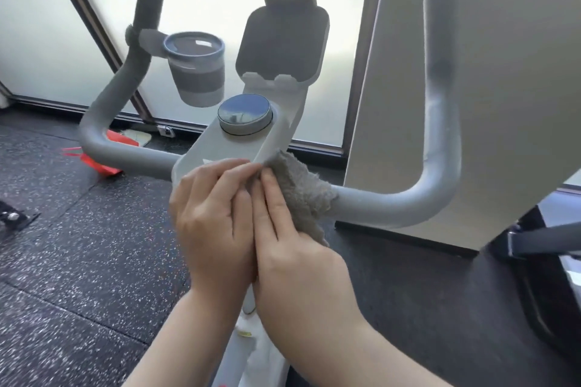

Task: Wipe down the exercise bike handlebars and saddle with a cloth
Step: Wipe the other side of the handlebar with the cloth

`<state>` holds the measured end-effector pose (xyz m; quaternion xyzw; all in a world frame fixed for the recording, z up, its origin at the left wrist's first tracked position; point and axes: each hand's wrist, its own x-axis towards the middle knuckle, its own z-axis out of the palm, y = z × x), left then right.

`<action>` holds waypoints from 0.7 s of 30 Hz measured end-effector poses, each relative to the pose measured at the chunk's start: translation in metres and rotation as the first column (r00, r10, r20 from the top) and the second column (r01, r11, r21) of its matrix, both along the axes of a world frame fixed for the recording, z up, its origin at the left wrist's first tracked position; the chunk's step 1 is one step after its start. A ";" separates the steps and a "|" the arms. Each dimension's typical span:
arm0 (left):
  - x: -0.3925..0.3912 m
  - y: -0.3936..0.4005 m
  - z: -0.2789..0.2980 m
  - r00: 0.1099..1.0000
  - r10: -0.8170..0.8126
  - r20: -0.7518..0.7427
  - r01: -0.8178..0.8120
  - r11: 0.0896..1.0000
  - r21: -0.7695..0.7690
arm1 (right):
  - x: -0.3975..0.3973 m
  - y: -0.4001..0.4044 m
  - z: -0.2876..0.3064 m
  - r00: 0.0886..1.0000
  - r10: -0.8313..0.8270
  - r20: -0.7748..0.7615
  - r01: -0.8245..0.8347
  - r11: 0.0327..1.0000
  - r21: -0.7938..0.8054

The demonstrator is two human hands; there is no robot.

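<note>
The bike's grey handlebar curves up at both ends from a white centre console with a round display. A fuzzy grey cloth is draped over the bar just right of the console. My left hand is in front of the console, its bent fingers pinching the cloth's left edge. My right hand lies beside it, with straight fingers pressed on the cloth; its thumb is hidden. The saddle is out of view.
A cup holder hangs off the left bar, and a tablet holder stands behind the display. A pale panel stands close behind the right bar end. A red object lies on the speckled floor by the frosted window.
</note>
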<state>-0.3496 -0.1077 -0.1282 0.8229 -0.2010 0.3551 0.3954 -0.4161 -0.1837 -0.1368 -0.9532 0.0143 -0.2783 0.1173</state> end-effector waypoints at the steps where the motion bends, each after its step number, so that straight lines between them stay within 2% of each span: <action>1: 0.003 0.001 0.003 1.000 -0.002 -0.017 0.002 1.000 0.001 | 0.005 0.002 0.005 0.999 -0.034 -0.007 0.034 0.999 0.002; 6: 0.001 0.003 0.013 0.996 -0.062 -0.057 0.066 0.995 0.076 | -0.006 -0.006 0.013 0.994 -0.100 -0.047 0.100 0.995 -0.008; 9: -0.005 0.006 0.006 0.996 -0.076 -0.052 0.081 0.991 0.107 | -0.016 -0.011 0.013 0.993 -0.114 0.011 0.115 0.988 -0.107; 13: 0.002 0.012 0.006 0.994 -0.099 -0.051 0.102 0.993 0.062 | 0.007 0.007 0.019 0.985 -0.150 0.086 0.159 0.981 -0.113; 16: 0.003 0.014 0.007 0.991 -0.126 -0.045 0.129 0.989 0.072 | 0.012 0.004 0.004 0.985 -0.088 0.150 0.105 0.988 -0.114; 21: 0.000 0.014 0.005 0.990 -0.128 -0.053 0.131 0.988 0.077 | -0.005 -0.013 -0.009 0.982 -0.110 0.151 0.137 0.974 -0.179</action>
